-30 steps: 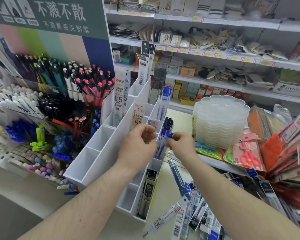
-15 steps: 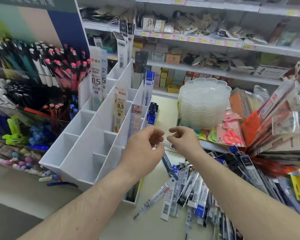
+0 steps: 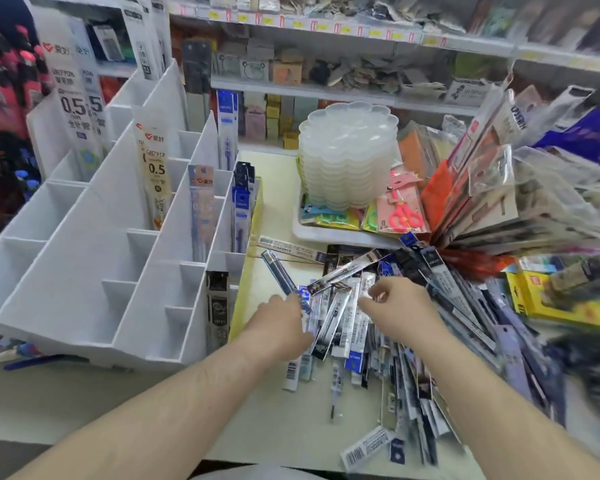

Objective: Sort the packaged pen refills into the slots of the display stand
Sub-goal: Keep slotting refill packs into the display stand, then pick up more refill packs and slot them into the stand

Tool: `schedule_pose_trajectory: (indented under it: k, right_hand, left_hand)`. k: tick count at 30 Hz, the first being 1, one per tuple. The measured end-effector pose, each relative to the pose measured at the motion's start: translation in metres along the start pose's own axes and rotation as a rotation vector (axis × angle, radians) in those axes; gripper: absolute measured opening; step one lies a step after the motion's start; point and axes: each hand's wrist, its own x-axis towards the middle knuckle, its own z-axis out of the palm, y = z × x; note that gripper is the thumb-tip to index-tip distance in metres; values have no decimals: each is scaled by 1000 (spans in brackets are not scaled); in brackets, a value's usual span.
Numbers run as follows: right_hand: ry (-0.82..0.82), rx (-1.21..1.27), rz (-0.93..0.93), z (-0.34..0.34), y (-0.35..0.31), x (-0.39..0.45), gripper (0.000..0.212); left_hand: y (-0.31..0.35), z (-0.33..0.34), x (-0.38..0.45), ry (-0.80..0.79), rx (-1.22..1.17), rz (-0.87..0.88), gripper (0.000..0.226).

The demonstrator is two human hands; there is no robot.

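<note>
Shop shelves (image 3: 343,32) crowded with small boxed stationery are running across the back, and a pale tabletop (image 3: 84,403) is carrying everything in front. On its left side a white display stand (image 3: 94,244) is rising in stepped slots, several of them holding upright refill packs, among them a tall pack marked 0.5 (image 3: 155,174) and a dark pack (image 3: 217,306) in a low slot near the stand's right edge. To the right of the stand, a loose pile of packaged pen refills (image 3: 368,341) is lying spread over the tabletop. Both hands are reaching over that pile. The left hand (image 3: 278,327) is resting on the pile's near-left edge with its fingers bent down onto the packs; whether it is gripping one cannot be told. The right hand (image 3: 395,306) is hovering just above the middle of the pile, fingers loosely curled, and no pack is clearly held in it. Behind the pile, a stack of clear scalloped trays (image 3: 347,157) is standing beside pink scissors (image 3: 404,216) in packaging.
</note>
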Motion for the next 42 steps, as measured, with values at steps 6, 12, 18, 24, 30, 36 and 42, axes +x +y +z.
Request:
schedule_pose_trajectory:
  k: [6, 12, 18, 24, 30, 36, 42]
  right_hand:
    - [-8, -255, 72, 20, 15, -15, 41]
    - [-102, -260, 113, 49, 9, -7, 46]
    - [-154, -121, 11, 61, 3, 0, 52]
    - [-224, -98, -49, 61, -5, 4, 34]
    - [-197, -432, 21, 59, 7, 2, 30]
    - [-153, -214, 5, 54, 14, 0, 48]
    - [-228, -312, -49, 63, 13, -10, 51]
  left_hand:
    - [19, 18, 23, -25, 25, -154, 118]
    - [38, 33, 34, -12, 65, -95, 120]
    - [26, 29, 39, -8, 33, -82, 126]
    - [19, 19, 34, 7, -52, -81, 108]
    - [10, 11, 32, 30, -103, -83, 70]
    - [7, 15, 34, 47, -89, -132, 75]
    - [27, 21, 51, 133, 94, -195, 108]
